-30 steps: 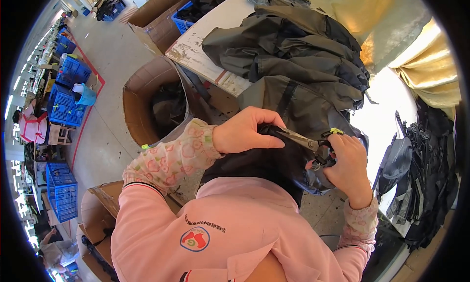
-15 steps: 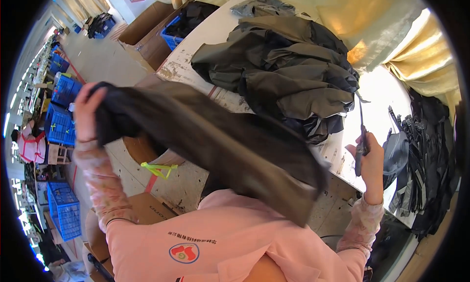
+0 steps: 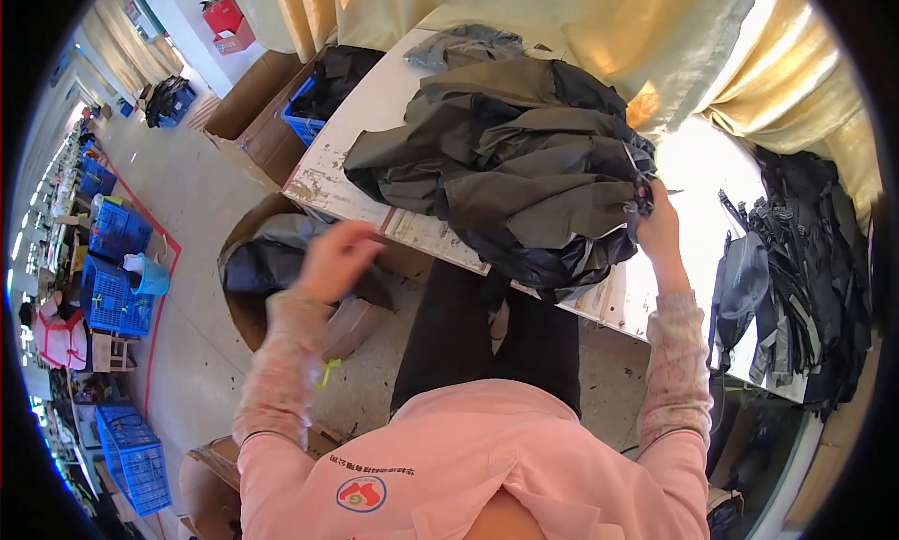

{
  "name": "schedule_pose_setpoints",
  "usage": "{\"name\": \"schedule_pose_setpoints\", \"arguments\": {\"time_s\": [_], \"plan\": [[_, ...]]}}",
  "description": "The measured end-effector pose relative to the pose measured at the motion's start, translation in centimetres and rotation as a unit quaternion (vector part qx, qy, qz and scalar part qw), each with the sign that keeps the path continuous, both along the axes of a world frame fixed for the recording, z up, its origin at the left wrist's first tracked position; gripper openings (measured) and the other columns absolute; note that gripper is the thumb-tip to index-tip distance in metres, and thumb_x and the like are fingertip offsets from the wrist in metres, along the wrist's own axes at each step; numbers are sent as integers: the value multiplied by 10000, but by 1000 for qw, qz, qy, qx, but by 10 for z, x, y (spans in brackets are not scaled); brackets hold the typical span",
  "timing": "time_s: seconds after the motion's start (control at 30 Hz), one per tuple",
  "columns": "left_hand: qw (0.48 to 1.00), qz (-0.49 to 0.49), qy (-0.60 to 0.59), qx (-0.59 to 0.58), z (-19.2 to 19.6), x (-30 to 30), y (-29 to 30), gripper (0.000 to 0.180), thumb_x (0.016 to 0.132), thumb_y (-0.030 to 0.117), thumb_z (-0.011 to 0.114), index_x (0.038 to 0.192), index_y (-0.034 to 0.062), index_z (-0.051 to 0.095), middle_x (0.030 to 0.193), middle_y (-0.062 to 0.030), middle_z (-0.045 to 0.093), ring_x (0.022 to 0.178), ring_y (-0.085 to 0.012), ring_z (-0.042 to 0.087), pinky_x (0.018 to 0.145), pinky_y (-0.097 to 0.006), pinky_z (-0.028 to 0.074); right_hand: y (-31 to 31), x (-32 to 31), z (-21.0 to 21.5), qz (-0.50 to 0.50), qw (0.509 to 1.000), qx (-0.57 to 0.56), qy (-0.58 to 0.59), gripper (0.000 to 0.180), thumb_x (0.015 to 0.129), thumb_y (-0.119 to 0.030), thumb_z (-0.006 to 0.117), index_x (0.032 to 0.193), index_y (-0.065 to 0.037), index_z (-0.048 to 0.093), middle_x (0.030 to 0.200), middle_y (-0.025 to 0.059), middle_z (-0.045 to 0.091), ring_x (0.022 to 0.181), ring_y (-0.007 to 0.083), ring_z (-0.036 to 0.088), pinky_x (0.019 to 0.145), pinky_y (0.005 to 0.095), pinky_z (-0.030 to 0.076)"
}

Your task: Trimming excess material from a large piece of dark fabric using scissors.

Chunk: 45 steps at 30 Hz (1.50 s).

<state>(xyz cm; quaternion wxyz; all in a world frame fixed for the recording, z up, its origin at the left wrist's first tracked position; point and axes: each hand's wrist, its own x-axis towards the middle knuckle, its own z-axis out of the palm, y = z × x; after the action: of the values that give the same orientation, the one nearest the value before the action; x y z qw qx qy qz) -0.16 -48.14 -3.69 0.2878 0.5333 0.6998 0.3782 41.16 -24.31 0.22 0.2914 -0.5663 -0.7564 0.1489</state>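
- Left hand (image 3: 335,262): fingers loosely bent, apparently gripping nothing, though blur limits certainty. It is near the open carton (image 3: 242,310).
- Right hand (image 3: 659,229): closed around scissors (image 3: 643,195) at the right side of the dark coated-fabric pile (image 3: 524,165). Keep blade tips off the cloth; separate one layer at a time.
- Pile location: on the white table (image 3: 323,170), reaching its front edge. Moving room lies left of the pile, and rightward before the webbing straps (image 3: 791,259).
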Motion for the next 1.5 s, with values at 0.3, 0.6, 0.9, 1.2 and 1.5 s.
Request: {"name": "schedule_pose_setpoints", "arguments": {"time_s": [0.3,0.6,0.9,1.2,1.5], "plan": [[931,-120,259,228,10,68,116,317,732,162,751,1031,113,657,945,-93,636,952,-290,587,901,-411,416,-15,35,2,34,997,17,72,220,788,7,641,964,-20,512,795,122,605,740,241,597,702,319,463],[947,-195,244,72,48,65,27,274,748,205,751,948,49,647,857,-124,604,832,-330,588,728,-423,465,-92,149,-19,-61,970,7,236,203,793,66,585,956,-45,534,792,-38,487,689,47,446,625,197,374],[938,-253,192,138,57,114,52,518,749,368,767,1127,59,596,1088,-173,561,1019,-362,560,884,-412,454,-72,160,-48,-166,979,81,86,155,880,-4,529,1021,30,584,863,120,670,751,148,596,697,291,476],[945,-308,66,93,41,159,111,297,848,314,676,1030,89,610,1005,-104,618,986,-359,582,824,-435,467,-81,64,-16,11,923,-104,371,220,823,-57,727,1011,-7,626,749,-65,539,639,10,445,573,170,352],[961,-177,-178,113,86,143,110,176,905,197,626,852,54,538,830,-8,540,782,-158,508,753,-314,441,-122,30,-19,60,915,-193,350,281,786,-80,758,984,14,582,776,35,624,637,81,576,584,234,470]]}}
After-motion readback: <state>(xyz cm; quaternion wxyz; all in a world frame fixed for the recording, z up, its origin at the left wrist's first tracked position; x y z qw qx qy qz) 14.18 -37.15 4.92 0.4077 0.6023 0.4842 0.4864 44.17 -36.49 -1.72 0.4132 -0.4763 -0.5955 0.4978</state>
